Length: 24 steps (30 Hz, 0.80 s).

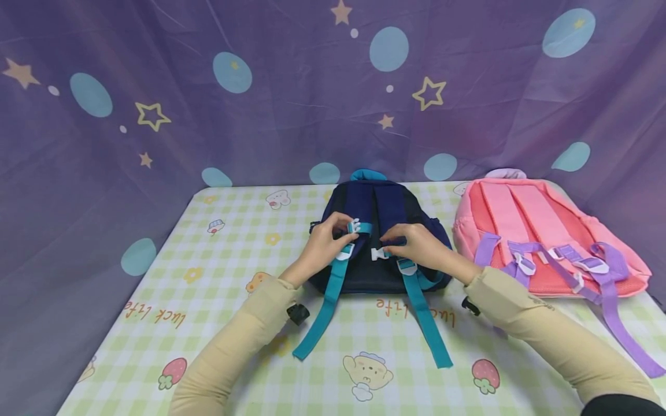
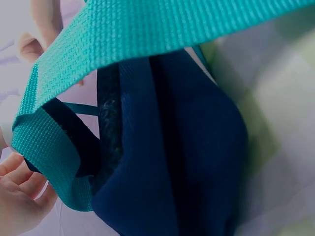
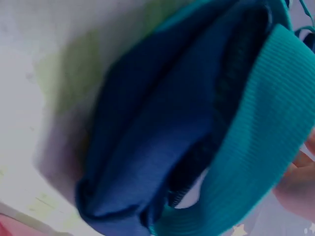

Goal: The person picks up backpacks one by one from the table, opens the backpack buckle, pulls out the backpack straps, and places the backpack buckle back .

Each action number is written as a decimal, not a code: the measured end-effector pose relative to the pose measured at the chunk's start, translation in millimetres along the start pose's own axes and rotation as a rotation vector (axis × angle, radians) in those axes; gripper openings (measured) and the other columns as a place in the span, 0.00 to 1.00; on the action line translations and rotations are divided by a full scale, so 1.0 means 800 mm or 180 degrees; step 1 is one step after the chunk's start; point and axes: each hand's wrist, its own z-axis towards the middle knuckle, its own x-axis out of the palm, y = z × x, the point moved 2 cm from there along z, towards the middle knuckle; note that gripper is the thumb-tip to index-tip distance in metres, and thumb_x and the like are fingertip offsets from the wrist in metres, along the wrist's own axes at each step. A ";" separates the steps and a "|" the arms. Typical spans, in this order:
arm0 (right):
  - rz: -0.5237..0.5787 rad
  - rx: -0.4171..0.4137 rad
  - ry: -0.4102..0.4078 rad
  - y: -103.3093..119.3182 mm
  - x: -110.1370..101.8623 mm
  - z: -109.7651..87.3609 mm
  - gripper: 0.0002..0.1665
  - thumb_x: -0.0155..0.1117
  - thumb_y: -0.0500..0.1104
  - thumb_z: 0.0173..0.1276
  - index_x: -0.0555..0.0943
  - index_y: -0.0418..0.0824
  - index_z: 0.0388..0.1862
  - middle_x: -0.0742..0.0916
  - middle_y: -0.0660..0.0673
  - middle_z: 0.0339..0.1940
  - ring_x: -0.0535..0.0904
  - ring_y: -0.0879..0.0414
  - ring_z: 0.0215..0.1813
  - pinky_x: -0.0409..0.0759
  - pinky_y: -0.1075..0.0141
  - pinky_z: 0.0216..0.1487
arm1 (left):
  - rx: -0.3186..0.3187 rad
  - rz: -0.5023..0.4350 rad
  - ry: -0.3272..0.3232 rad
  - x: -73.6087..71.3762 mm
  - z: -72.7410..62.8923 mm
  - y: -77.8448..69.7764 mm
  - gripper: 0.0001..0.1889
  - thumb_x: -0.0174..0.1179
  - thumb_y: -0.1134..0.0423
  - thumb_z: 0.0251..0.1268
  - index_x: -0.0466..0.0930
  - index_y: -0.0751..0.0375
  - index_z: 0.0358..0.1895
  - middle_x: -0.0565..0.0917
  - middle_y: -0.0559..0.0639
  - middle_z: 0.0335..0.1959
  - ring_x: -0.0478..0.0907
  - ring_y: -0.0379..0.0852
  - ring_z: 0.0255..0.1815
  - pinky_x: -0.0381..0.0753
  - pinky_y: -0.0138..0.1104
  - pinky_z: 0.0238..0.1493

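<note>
Checkered tablecloth (image 1: 224,315), navy backpack (image 1: 359,199); hands (image 1: 324,242) (image 1: 422,247) pinching separate white buckle halves (image 1: 355,226) (image 1: 378,253)

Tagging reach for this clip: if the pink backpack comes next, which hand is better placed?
Probably the right hand: nearer the pink backpack, though it must first release its white buckle piece; the left hand is farther away, pinching another buckle piece.

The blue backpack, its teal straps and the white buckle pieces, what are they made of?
The blue backpack looks like matte fabric, perhaps polyester, given its soft folds. The teal straps look like dull woven webbing: fine ribs show up close. The white buckle pieces are probably smooth plastic, judging by their stiff, pronged shape.
</note>
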 end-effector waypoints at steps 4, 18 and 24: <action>0.0097 0.0069 -0.0148 0.003 -0.009 0.003 0.12 0.69 0.34 0.63 0.85 0.29 0.45 0.87 0.37 0.43 0.83 0.43 0.47 0.81 0.49 0.48 | 0.0041 -0.0017 0.0038 0.000 -0.001 0.001 0.14 0.65 0.71 0.63 0.75 0.67 0.49 0.84 0.62 0.42 0.81 0.56 0.46 0.78 0.41 0.53; 0.0324 0.0192 -0.0243 0.018 -0.012 0.016 0.16 0.66 0.35 0.66 0.82 0.29 0.52 0.85 0.35 0.50 0.79 0.40 0.55 0.78 0.46 0.53 | 0.0200 -0.0016 0.0065 0.002 -0.002 0.002 0.13 0.65 0.72 0.62 0.75 0.67 0.48 0.83 0.60 0.42 0.81 0.56 0.45 0.78 0.42 0.52; 0.0360 0.0211 -0.0203 0.017 -0.008 0.020 0.16 0.65 0.35 0.67 0.82 0.29 0.52 0.84 0.34 0.51 0.80 0.38 0.54 0.79 0.48 0.50 | 0.0190 -0.0016 0.0099 0.002 -0.003 0.001 0.13 0.65 0.73 0.62 0.76 0.66 0.48 0.83 0.59 0.42 0.81 0.55 0.45 0.78 0.40 0.53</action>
